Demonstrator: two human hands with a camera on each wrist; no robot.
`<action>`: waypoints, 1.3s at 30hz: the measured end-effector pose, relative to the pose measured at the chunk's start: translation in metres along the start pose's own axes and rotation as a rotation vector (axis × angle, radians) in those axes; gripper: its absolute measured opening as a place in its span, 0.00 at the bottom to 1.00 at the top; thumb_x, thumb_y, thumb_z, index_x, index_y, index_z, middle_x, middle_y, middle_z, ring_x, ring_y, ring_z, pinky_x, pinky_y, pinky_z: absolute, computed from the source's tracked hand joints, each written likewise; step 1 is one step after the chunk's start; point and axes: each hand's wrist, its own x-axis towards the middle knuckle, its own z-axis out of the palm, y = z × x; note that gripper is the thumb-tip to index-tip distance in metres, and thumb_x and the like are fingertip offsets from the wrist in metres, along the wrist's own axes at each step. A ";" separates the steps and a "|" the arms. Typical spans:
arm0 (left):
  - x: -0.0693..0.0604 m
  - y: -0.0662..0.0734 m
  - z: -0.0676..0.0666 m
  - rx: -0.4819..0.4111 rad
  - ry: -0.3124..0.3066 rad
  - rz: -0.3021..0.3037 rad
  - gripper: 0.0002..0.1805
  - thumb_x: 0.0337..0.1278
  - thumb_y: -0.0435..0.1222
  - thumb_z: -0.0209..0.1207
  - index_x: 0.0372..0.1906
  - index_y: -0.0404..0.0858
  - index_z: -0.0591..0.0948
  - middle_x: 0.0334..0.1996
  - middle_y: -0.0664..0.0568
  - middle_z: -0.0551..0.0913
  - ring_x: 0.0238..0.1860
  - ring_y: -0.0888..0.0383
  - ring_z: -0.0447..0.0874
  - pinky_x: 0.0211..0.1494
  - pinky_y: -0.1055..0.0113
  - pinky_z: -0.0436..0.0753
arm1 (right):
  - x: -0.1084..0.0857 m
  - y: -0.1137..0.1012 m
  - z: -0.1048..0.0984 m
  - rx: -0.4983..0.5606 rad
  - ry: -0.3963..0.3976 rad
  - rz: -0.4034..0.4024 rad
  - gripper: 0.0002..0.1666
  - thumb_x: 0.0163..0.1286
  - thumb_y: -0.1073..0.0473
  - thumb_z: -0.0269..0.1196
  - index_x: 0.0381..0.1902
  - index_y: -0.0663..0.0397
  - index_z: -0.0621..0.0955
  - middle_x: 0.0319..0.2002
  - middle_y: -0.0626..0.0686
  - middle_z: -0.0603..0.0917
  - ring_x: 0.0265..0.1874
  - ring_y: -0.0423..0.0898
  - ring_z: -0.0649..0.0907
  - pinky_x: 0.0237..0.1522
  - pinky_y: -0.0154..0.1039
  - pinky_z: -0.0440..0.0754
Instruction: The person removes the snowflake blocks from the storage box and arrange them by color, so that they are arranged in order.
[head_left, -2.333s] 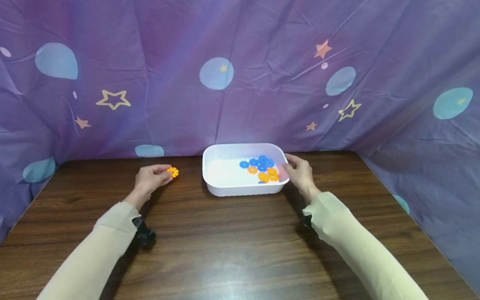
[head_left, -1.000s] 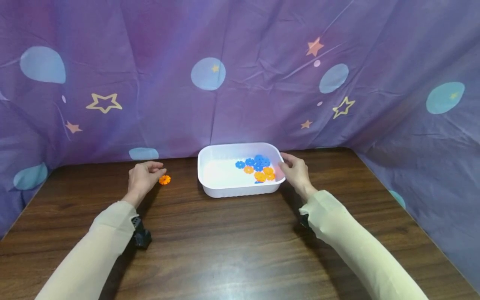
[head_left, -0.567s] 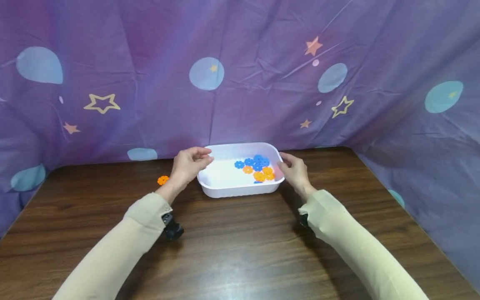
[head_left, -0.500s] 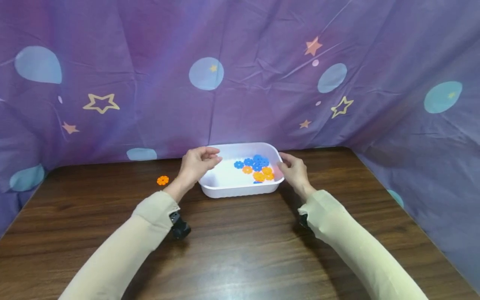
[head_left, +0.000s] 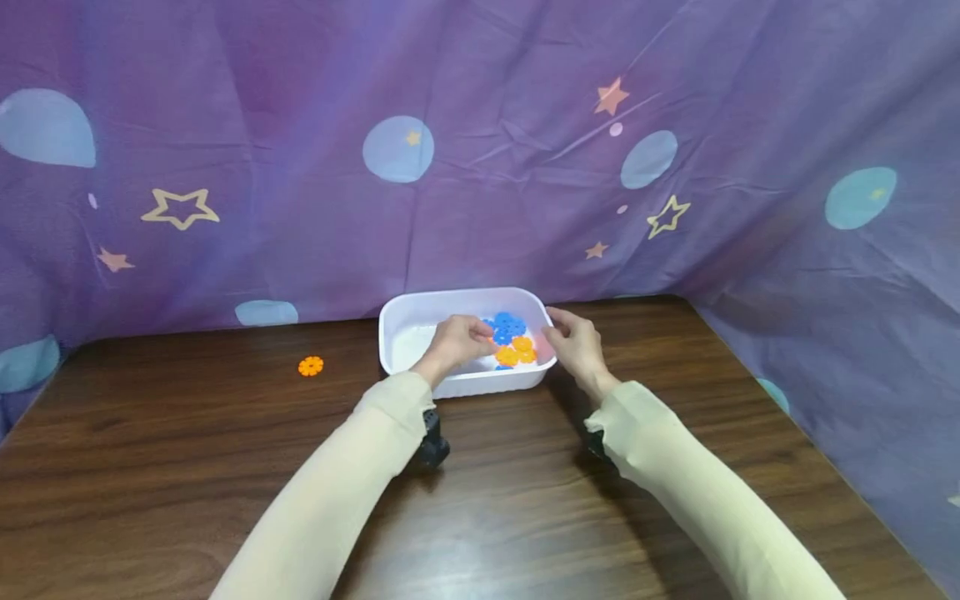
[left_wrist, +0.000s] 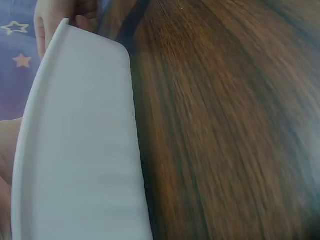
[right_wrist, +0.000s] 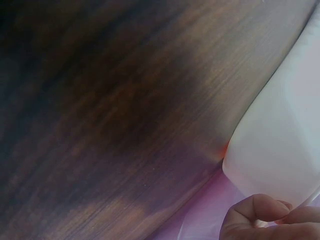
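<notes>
A white plastic tray stands on the table with blue flower-shaped discs and orange flower-shaped discs gathered at its right end. My left hand reaches over the near wall into the tray, its thumb and fingertips beside these discs. A sliver of orange shows at the fingertips; whether they pinch a disc is unclear. My right hand grips the tray's right rim, seen also in the right wrist view with the fingers curled at the rim. One orange flower-shaped disc lies alone left of the tray.
The dark wood table extends to both sides and in front of the tray. A purple cloth with stars and balloons hangs close behind it. A black wrist camera sits under the left sleeve, near the tray's front wall.
My left hand set an orange disc down on the table at the left, let go of it, then moved right into the tray. My right hand stays on the rim.
</notes>
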 end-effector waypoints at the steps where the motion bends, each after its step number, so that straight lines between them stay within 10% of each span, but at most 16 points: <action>1: 0.001 0.001 0.002 0.020 -0.005 -0.001 0.17 0.49 0.34 0.67 0.46 0.33 0.82 0.41 0.44 0.86 0.44 0.51 0.83 0.46 0.68 0.81 | 0.000 0.000 0.000 0.002 0.001 -0.001 0.23 0.64 0.62 0.59 0.58 0.59 0.77 0.34 0.62 0.83 0.25 0.41 0.76 0.23 0.26 0.74; 39: 0.018 0.005 0.032 0.310 -0.068 0.008 0.20 0.44 0.34 0.70 0.44 0.32 0.79 0.44 0.44 0.82 0.48 0.49 0.77 0.56 0.62 0.77 | -0.003 -0.001 0.001 -0.002 0.022 -0.002 0.23 0.65 0.62 0.59 0.58 0.59 0.77 0.37 0.64 0.84 0.33 0.49 0.80 0.28 0.26 0.75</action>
